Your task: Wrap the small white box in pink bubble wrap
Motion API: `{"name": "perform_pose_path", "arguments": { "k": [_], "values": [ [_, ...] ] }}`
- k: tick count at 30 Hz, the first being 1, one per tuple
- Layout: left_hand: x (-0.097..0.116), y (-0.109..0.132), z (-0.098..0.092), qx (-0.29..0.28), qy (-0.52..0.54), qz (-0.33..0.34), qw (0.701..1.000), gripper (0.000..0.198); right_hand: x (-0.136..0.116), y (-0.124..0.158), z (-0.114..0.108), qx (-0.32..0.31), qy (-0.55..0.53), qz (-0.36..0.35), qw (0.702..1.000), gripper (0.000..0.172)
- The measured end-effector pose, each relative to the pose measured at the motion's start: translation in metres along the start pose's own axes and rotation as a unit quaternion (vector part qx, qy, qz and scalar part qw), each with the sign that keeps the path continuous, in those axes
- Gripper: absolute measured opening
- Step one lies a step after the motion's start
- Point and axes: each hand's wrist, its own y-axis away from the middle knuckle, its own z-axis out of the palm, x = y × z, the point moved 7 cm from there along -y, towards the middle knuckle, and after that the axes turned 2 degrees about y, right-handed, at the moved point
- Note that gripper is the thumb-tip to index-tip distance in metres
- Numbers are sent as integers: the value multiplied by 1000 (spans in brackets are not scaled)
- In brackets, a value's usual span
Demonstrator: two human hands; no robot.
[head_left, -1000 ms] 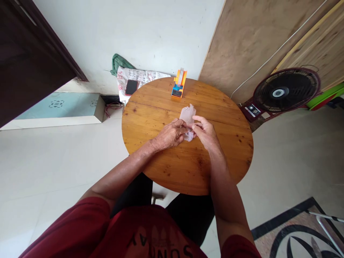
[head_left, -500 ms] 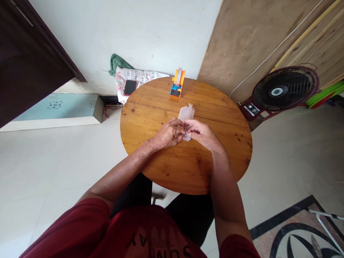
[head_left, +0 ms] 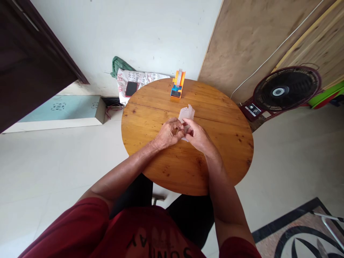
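Observation:
A small, crinkled translucent plastic bag (head_left: pixel 187 113) lies on the round wooden table (head_left: pixel 166 172), its far end showing beyond my fingers. My left hand (head_left: pixel 170 133) is closed in a pinch at the near part of the bag. From the other side, my right hand (head_left: pixel 198 136) curls its fingers in on the same part, its fingertips meeting those of the left. The exact pinch point is covered by the fingers. Farther back on the table stands an orange and blue tape dispenser (head_left: pixel 177 84), a strip of tape along its top.
Behind the table's left edge lies a printed white sack (head_left: pixel 124 77) with a dark phone (head_left: pixel 131 89) on it and a green bag (head_left: pixel 119 65) beside it. A black fan (head_left: pixel 287 87) stands at the right. The wall (head_left: pixel 129 28) rises close behind the table.
My right hand has turned slightly and shifted left, closer to the left hand, covering more of the bag's near end. The tape dispenser stays where it was on the table.

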Motion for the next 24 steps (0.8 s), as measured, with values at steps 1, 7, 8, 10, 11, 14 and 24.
{"name": "perform_pose_path", "arguments": {
  "k": [1, 7, 8, 10, 11, 14, 24],
  "values": [
    [-3, 0, 1, 4, -13, -19, 1000, 13, -2, 0, 0, 3, 13, -5, 1000, 61],
    [-20, -3, 12, -6, -41, -104, 994, 29, -13, 3, -2, 6, 42, -57, 997, 75],
    [-22, -3, 13, -6, -38, -110, 993, 30, -14, 4, -2, 3, 40, -63, 997, 76],
    [-23, -4, 14, -9, -31, -111, 993, 30, -12, 5, -4, -4, 30, -63, 998, 76],
    [-23, -4, 14, -10, -25, -111, 993, 30, -11, 6, -4, -9, 21, -57, 998, 76],
    [-23, -2, 13, -14, -2, -115, 993, 28, -5, 7, -6, -15, -18, -38, 999, 75],
    [-23, -1, 11, -29, 37, -150, 988, 8, -1, 7, -25, 15, -67, 5, 998, 60]
  ]
}}
